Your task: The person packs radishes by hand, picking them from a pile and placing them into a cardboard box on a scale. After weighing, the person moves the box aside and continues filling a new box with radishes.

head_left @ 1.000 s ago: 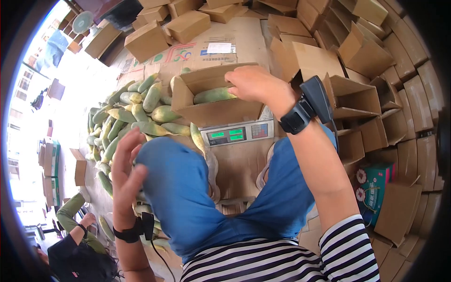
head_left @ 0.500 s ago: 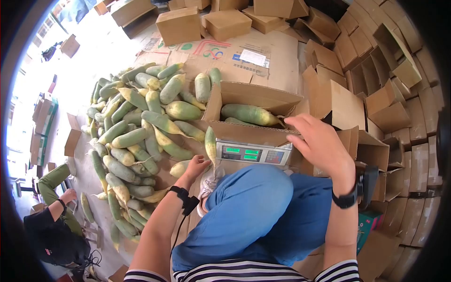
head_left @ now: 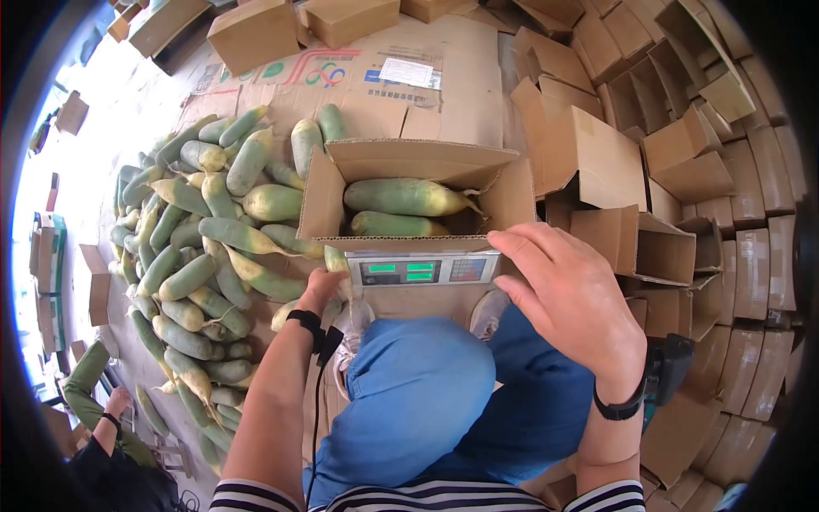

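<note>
An opened cardboard box (head_left: 409,243) sits on a digital scale (head_left: 424,270) with green lit numbers. Inside lie a large green radish (head_left: 409,196) and a second radish (head_left: 397,224), the latter partly behind the near wall. My left hand (head_left: 321,288) is closed on a radish (head_left: 335,259) left of the scale, its fingertips partly hidden. At the box's near right corner, my right hand (head_left: 559,294) has its thumb and fingers spread, fingertips at the rim. A big heap of green radishes (head_left: 196,282) spreads out to the left.
Flattened cardboard (head_left: 465,64) covers the floor beyond the box. Open cartons (head_left: 610,166) and stacked boxes (head_left: 751,282) crowd the right side. More cartons (head_left: 256,34) stand at the back. Another person's hand (head_left: 118,401) shows at lower left.
My view has shifted, so more of the box's inside shows. My left hand has moved up onto the radish beside the scale. My right hand has stayed near the box's right corner.
</note>
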`<state>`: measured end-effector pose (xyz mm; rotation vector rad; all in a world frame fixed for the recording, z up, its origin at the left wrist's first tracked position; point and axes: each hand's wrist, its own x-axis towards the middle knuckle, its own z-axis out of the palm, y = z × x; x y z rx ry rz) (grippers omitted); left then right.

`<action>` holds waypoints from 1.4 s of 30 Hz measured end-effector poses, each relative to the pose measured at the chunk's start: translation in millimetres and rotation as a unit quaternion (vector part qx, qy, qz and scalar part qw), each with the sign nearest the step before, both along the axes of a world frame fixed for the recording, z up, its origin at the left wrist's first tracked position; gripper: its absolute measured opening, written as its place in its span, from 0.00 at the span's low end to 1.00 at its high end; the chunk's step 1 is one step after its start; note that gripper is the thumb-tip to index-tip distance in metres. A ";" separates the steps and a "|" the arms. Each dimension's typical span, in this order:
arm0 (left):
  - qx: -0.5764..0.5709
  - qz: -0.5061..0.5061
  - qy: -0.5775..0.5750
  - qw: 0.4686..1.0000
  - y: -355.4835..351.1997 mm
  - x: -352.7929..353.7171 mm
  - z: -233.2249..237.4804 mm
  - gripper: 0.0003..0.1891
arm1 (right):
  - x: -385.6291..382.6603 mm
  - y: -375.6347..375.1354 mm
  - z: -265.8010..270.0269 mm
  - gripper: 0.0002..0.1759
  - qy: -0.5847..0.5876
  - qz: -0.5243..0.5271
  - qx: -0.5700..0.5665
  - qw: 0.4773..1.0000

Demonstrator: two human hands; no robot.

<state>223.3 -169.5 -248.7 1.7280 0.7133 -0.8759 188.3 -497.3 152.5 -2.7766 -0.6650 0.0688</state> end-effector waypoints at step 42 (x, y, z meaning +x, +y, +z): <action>0.495 -0.292 -0.450 0.684 69.8 -82.8 76.1 0.30 | 7.6 12.1 -23.4 0.16 0.009 0.039 -0.047 0.998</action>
